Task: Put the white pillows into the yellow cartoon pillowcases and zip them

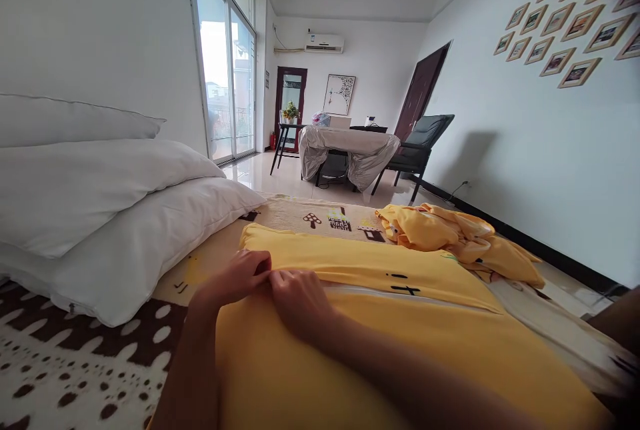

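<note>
A yellow pillow cover (380,337) with a pillow inside lies in front of me, and a long slit in it shows a strip of white from the middle toward the right. Near the slit's left end, my left hand (240,277) pinches the yellow fabric. Right beside it, nearly touching, my right hand (300,300) has its fingers curled on the same edge. Whatever small part sits between the fingertips is hidden. Dark printed marks show on the yellow flap right of my hands.
White pillows (125,237) are stacked at the left. Crumpled yellow fabric (450,230) lies at the right on the patterned blanket (300,213). Beyond the bed stand a covered table (350,140) and a dark chair (417,147). Part of a dark shape shows at the right edge.
</note>
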The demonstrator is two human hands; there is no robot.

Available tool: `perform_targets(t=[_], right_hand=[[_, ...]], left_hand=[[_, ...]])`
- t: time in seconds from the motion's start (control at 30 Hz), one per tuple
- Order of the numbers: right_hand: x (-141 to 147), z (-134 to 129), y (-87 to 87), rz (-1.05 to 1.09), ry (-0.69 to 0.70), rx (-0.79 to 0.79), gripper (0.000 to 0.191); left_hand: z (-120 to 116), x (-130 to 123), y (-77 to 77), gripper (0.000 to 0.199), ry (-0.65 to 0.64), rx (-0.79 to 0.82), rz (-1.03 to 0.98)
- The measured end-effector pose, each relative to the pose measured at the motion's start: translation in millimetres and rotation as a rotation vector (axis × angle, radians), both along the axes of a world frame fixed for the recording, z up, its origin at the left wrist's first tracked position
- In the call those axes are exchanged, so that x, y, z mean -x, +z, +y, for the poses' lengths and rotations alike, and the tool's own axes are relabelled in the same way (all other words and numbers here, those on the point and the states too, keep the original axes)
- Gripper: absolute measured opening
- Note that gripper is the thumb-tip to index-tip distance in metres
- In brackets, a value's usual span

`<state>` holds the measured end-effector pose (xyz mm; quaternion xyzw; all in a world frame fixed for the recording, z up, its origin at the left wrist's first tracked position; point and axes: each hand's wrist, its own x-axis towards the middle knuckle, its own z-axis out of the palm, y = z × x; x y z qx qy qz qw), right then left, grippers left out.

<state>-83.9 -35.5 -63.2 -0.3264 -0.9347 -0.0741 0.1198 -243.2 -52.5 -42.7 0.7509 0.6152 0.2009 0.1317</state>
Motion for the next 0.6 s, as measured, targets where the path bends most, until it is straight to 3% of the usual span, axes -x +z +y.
perform_targets(t=[0.13, 0.37, 0.6], right_hand=[[3, 3, -4.1, 0.069, -0.144, 0.078, 0.028], [5, 4, -5.3, 0.129, -0.115, 0.122, 0.029], [4, 11, -4.2, 0.428, -0.099, 0.368, 0.02]], left_hand=[[0, 3, -0.4, 0.021, -0.018, 0.01, -0.019], [0, 0, 0.4, 0.021, 0.009, -0.01, 0.009], [-5, -2, 4.1, 0.02, 0.008, -0.019, -0.02]])
